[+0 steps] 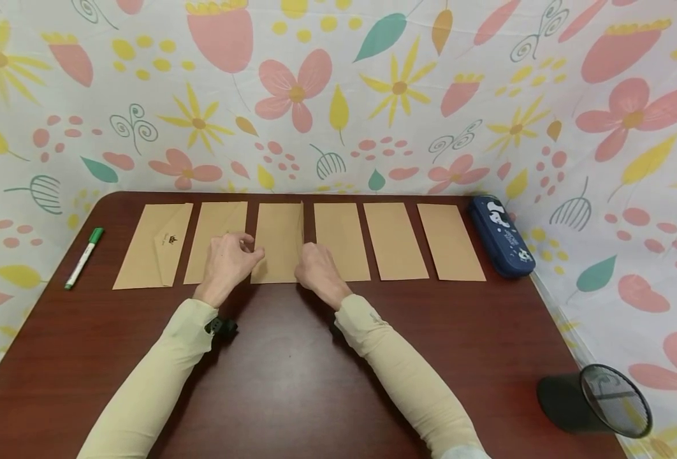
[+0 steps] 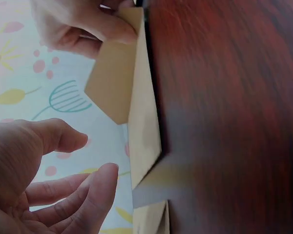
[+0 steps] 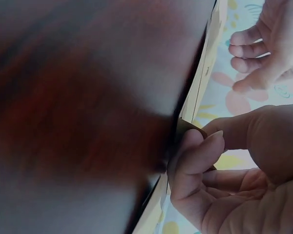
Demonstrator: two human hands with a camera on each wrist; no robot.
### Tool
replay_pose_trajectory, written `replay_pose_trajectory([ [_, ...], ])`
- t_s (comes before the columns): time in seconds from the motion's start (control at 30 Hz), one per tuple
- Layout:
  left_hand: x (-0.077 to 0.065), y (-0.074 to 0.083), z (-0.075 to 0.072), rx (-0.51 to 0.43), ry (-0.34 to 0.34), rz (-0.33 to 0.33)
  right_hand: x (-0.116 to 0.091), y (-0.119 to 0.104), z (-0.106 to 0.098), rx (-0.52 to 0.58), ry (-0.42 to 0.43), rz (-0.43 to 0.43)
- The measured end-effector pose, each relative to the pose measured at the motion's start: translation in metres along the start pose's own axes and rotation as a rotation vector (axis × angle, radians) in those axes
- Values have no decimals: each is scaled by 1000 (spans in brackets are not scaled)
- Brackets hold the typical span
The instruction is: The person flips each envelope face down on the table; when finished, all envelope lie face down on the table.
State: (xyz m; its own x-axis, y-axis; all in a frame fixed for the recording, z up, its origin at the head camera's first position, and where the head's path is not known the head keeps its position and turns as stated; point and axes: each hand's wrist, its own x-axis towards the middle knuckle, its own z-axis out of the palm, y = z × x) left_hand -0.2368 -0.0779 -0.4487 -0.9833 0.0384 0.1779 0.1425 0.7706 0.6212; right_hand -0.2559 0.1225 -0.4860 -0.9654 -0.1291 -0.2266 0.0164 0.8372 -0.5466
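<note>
- Pinching w/ R hand (image 1: 317,268), approx. center of frame: raised flap (image 2: 112,78) of 3rd env (image 1: 277,245) from frame left; fingers curled, thumb pressed on paper near lower R corner of that env.
- Standing up along R edge of 3rd env, seen nearly edge-on in head view; broad w/ angled corners in L wrist view.
- Released: L hand (image 1: 226,261), just L of center; thumb & fingers apart, loosely bent, over lower R of 2nd env (image 1: 218,220), fingertips reaching lower L edge of 3rd env in head view. Contact w/ paper there: can't tell.
- Lying in one row across mid frame: six tan envs, all lengthwise front-to-back, narrow gaps between.
- Far L of row: 1st env (image 1: 140,255), flap folded over R part, w/ small dark crown logo & tiny text (unreadable).
- R of R hand: 4th env (image 1: 341,233), then 5th env (image 1: 396,242), 6th env (image 1: 450,242), plain sides up.
- L edge of frame: white marker (image 1: 82,262), green cap, lying slantwise.
- R end of row: navy pencil case (image 1: 502,236) w/ white cartoon print.
- Lower R: black mesh bin (image 1: 562,401).
- Under all: dark red-brown worktop (image 1: 287,395); behind, floral backdrop (image 1: 373,105).
</note>
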Motion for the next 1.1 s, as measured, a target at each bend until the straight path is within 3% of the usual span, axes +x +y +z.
replay_pose_trajectory([
  [0.17,0,-6,1,10,-22,-6,-34,-24,-25,31,-7,40],
  [0.53,2,-8,4,2,-76,-60,0,14,0,36,31,57],
  [0.73,4,-5,3,-48,-173,-126,-10,15,-6,67,67,12],
  [0.9,6,-5,1,-74,-211,-150,-26,0,-21,71,58,12],
  [0.97,5,-6,0,-112,-239,-154,-37,-12,-34,86,26,43],
  [1.1,5,-7,-4,-217,-313,-177,-37,-8,-33,84,28,29],
])
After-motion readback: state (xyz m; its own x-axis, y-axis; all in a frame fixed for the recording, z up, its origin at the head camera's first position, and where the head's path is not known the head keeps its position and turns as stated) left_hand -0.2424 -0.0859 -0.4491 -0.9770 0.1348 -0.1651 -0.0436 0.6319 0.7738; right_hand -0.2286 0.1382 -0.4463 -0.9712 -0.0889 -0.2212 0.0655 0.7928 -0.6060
